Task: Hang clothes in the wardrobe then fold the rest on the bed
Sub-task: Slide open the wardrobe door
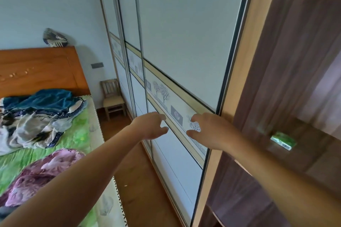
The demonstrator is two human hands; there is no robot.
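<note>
A wardrobe with pale sliding doors point(184, 33) fills the middle of the view; its decorated band shows small trees. Both arms reach out to that band. My left hand point(150, 125) and my right hand point(208, 131) hover at the door with fingers spread, holding nothing. To the right the wardrobe stands open, showing a dark wooden interior point(287, 79) with shelves. On the bed point(79, 134) at the left lies a heap of clothes: a teal garment point(46, 98), a grey and white one point(29, 127) and a pink and purple one point(42, 173).
A small wooden chair point(112, 96) stands between the bed's headboard point(40, 70) and the wardrobe. A green packet point(283, 140) lies on a wardrobe shelf. A narrow strip of wooden floor point(140, 180) runs between bed and wardrobe.
</note>
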